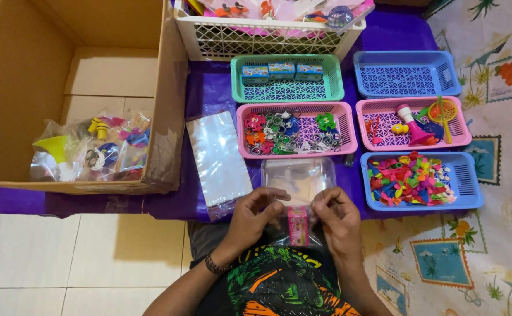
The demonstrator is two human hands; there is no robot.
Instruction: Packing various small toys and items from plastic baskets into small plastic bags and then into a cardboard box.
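small pink box point(297, 226) sits upright at the mouth of a clear plastic bag point(299, 178), bottom centre, just above the person's lap. left hand point(253, 216) at 9 o'clock of the box, right hand point(339, 219) at 3 o'clock; fingers point(275, 196) of both pinch the bag's edge around the box, closed on the plastic. judging by this, the box is only partly in, the bag otherwise looks empty, so this bag is at an early stage.

at 10 o'clock of the bag, a stack of flat clear bags point(218, 158) lies on the purple cloth point(209, 88), unused. at 12 o'clock, a pink basket point(296, 130) with keyrings and small trinkets; beyond it a green basket point(287, 78) with three small boxes along its far side. at 1 o'clock, a second pink basket point(413, 123) with plastic toys and beyond it a blue basket point(406, 73), nothing in it. at 3 o'clock, another blue basket point(423, 179) full of coloured balloons. white crate point(267, 32) at the top edge.

far at 9 o'clock, a cardboard carton point(80, 93) holds several filled bags point(89, 149), so some packs look done; baskets remain well stocked, much seems left.
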